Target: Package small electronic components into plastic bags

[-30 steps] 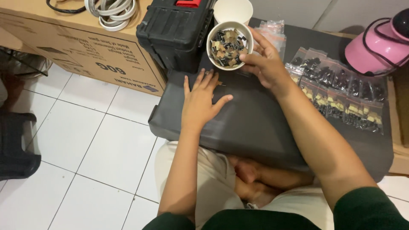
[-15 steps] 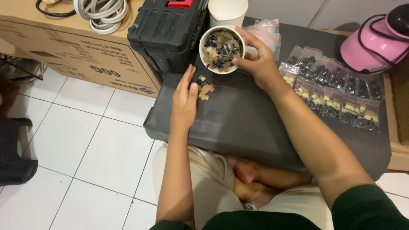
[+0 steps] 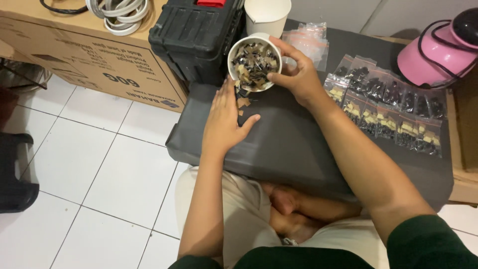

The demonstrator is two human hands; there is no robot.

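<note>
Head view: a tilted paper cup (image 3: 254, 62) of small parts is gripped by the right hand (image 3: 294, 74); the left hand (image 3: 224, 122), fingers loosely spread, is cupped beside spilled pieces (image 3: 243, 102) on the dark cushion (image 3: 294, 144).

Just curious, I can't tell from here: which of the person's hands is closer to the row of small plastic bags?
Right. The right hand holds the tilted cup just beside the small bags; the left hand lies flat on the far side of the cup.

A cup (image 3: 254, 64) full of small parts sits tilted in the right hand (image 3: 294, 74), over the pad (image 3: 298, 144). The left hand (image 3: 224, 122) rests on the pad below it. Bags (image 3: 388, 107) lie to the right, a toolbox (image 3: 196, 35) behind.
</note>
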